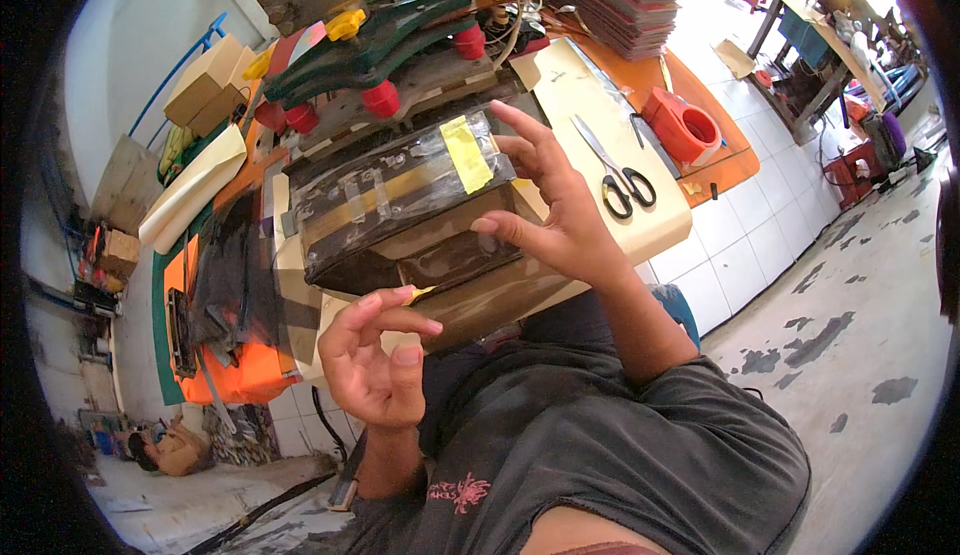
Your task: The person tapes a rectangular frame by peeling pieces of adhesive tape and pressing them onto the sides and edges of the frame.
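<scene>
In front of me stands a dark, box-like machine part [400, 190] covered with clear film and tape. A yellow tape strip [466, 155] is stuck near its right end. My right hand [550, 205] is open at that end, fingers spread, with the thumb over the front opening; whether it touches is unclear. My left hand [380, 360] is at the near left edge, fingers bent and apart, the thumb separate. By its fingertips is a small yellow piece [422, 293]; I cannot tell whether it sticks to a finger or to the machine part.
Behind stands a dark green clamp bar [370, 50] with yellow knobs and red feet. Black-handled scissors [620, 180] and a red tape dispenser [682, 127] are to the right. A tall sheet stack [620, 0] rises behind them. Dark fabric [235, 265] lies left.
</scene>
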Motion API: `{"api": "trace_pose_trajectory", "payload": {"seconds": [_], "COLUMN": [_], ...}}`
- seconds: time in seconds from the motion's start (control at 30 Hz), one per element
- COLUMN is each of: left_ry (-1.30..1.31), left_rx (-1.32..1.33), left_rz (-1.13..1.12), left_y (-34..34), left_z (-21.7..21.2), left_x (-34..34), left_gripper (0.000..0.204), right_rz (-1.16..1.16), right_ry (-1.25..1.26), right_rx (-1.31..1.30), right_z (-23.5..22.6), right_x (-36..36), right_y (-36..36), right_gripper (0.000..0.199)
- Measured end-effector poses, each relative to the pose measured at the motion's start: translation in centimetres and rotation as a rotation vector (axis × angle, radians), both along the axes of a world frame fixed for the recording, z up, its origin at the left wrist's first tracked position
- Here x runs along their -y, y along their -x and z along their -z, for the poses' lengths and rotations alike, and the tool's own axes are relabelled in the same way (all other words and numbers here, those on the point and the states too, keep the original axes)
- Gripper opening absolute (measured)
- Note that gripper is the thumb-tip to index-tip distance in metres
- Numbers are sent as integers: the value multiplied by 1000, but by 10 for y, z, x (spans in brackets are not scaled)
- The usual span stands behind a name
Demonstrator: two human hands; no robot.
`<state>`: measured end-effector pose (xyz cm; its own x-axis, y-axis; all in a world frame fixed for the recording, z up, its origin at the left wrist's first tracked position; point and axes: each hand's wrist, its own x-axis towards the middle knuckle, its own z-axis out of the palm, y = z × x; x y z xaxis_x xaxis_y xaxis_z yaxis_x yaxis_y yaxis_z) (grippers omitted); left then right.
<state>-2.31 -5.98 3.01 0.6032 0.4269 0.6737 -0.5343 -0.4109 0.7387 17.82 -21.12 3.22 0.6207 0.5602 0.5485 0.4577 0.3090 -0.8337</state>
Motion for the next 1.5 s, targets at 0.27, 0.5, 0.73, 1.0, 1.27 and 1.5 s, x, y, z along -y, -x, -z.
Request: {"api": "trace_pose_trajectory", "payload": {"seconds": [0.27, 0.5, 0.73, 1.0, 1.27, 1.5], "left_ry": [10, 53, -14, -13, -46, 37], "left_rx": [-68, -104, -162, -182, -180, -180], "left_rz": [193, 313, 316, 325, 296, 220], "left_y": [6, 8, 7, 6, 6, 3], "left_z": [21, 32, 35, 37, 44, 38], "left_x": [5, 12, 14, 16, 17, 24], "left_gripper": [39, 27, 28, 30, 35, 38], "right_rz": [497, 177, -86, -96, -73, 2], "right_ry": [-261, 12, 114, 156, 181, 148], "right_rx": [326, 447, 231, 91, 212, 169], "right_z": [23, 5, 6, 11, 10, 9], "right_x": [12, 33, 39, 40, 42, 52], "right_y": [11, 58, 56, 57, 55, 52], "right_gripper": [66, 41, 23, 16, 15, 12]}}
